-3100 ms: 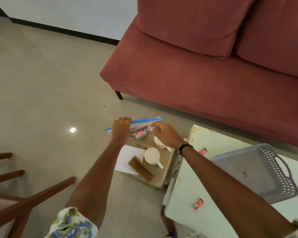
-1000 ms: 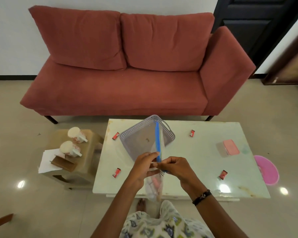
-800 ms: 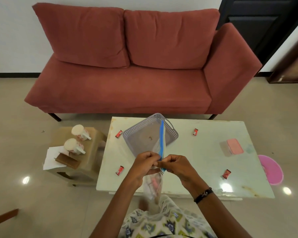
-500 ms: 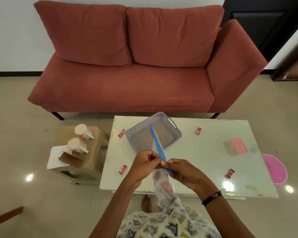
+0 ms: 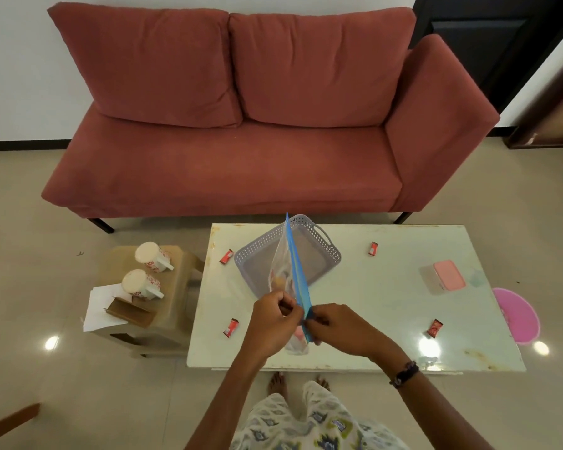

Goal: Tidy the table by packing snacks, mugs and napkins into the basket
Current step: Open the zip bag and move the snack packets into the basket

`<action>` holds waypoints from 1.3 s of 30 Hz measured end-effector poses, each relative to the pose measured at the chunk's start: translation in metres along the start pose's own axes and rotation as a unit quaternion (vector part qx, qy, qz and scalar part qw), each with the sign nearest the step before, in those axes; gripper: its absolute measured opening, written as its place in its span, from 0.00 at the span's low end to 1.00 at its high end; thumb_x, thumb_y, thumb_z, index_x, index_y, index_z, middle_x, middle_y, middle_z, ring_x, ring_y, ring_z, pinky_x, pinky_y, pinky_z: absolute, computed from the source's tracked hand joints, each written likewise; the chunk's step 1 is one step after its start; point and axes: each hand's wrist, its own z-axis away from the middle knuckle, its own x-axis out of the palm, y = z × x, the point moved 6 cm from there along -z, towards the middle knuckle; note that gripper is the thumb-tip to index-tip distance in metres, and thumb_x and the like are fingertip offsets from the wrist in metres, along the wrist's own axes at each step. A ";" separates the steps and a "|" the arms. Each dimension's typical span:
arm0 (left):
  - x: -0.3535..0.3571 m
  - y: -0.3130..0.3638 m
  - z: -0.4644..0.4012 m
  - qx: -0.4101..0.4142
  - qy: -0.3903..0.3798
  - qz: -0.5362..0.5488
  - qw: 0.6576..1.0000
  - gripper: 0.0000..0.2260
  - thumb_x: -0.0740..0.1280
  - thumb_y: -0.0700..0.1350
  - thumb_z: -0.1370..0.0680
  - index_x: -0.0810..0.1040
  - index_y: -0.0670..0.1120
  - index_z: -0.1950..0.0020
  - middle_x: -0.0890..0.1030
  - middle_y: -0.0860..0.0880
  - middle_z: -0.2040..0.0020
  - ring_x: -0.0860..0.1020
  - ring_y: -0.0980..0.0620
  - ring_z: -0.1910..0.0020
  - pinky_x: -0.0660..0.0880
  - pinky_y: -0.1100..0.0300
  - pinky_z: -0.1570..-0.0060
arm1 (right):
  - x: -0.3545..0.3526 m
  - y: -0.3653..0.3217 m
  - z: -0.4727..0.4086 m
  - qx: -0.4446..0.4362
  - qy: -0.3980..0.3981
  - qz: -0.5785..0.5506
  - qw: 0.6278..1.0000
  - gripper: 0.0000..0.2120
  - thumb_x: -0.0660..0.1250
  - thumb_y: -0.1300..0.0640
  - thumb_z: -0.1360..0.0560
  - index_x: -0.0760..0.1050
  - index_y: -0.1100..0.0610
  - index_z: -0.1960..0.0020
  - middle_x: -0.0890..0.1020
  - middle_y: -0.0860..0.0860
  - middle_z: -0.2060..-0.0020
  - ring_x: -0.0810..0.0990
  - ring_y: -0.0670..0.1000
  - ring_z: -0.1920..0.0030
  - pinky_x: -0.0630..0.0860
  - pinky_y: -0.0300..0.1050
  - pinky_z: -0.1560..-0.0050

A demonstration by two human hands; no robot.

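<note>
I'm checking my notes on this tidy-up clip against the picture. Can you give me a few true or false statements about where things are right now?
1. Both hands hold the zip bag. True: the left hand and right hand pinch its blue strip.
2. The two mugs are in the basket. False: they lie on the small side table.
3. Four small red snacks lie loose on the table. True, for example one.
4. The pink-lidded box sits on the sofa. False: it is on the table.
</note>
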 end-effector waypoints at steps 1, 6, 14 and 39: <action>-0.001 -0.001 -0.004 -0.005 -0.002 0.002 1.000 0.06 0.67 0.41 0.24 0.73 0.48 0.61 0.79 0.51 0.62 0.79 0.57 0.62 0.79 0.65 0.59 | 0.000 -0.004 -0.003 -0.016 0.009 0.005 1.000 0.10 0.61 0.57 0.25 0.77 0.61 0.60 0.80 0.48 0.66 0.76 0.47 0.66 0.72 0.42 0.61; 0.008 -0.009 -0.012 -0.116 -0.179 0.018 0.977 0.08 0.58 0.46 0.20 0.73 0.43 0.54 0.79 0.48 0.61 0.79 0.52 0.64 0.80 0.61 0.60 | -0.001 -0.013 -0.016 -0.062 0.069 -0.037 0.995 0.10 0.61 0.59 0.24 0.75 0.58 0.63 0.74 0.48 0.71 0.69 0.45 0.70 0.66 0.34 0.66; 0.007 -0.004 -0.021 -0.054 -0.189 0.039 0.980 0.12 0.57 0.39 0.21 0.70 0.44 0.65 0.72 0.50 0.71 0.69 0.56 0.73 0.67 0.65 0.70 | 0.010 0.003 -0.023 0.035 -0.045 -0.179 0.982 0.12 0.56 0.58 0.22 0.76 0.60 0.58 0.79 0.47 0.66 0.75 0.44 0.65 0.73 0.36 0.59; 0.006 -0.003 -0.021 0.015 -0.145 0.090 0.985 0.11 0.56 0.35 0.22 0.70 0.44 0.63 0.69 0.54 0.74 0.61 0.57 0.75 0.61 0.66 0.74 | -0.018 -0.018 -0.047 -0.012 0.045 -0.067 0.997 0.12 0.58 0.60 0.23 0.73 0.64 0.62 0.77 0.55 0.66 0.74 0.49 0.66 0.73 0.42 0.59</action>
